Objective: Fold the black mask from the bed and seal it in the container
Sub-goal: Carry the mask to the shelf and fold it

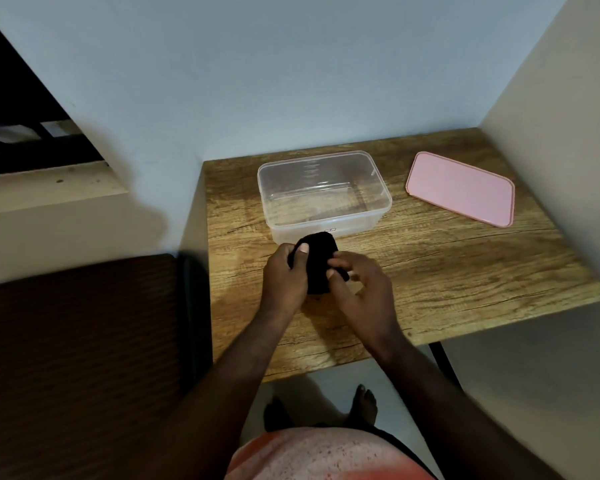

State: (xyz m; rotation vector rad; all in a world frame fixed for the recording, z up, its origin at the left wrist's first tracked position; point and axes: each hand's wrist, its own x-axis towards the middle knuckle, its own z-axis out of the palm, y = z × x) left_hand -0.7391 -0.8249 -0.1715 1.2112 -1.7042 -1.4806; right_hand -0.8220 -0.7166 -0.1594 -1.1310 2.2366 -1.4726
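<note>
The black mask (319,263) is bunched into a small folded bundle between both hands, just above the wooden table. My left hand (284,275) grips its left side, thumb on top. My right hand (359,285) pinches its right edge with the fingertips. Right behind the mask stands the clear plastic container (381,197), open and with nothing inside. Its pink lid (461,187) lies flat on the table to the right, apart from the container.
The small wooden table (430,271) fits into a corner, with walls behind and to the right. A dark brown bed surface (77,358) lies to the left. My bare feet (362,403) stand on the floor under the table's front edge.
</note>
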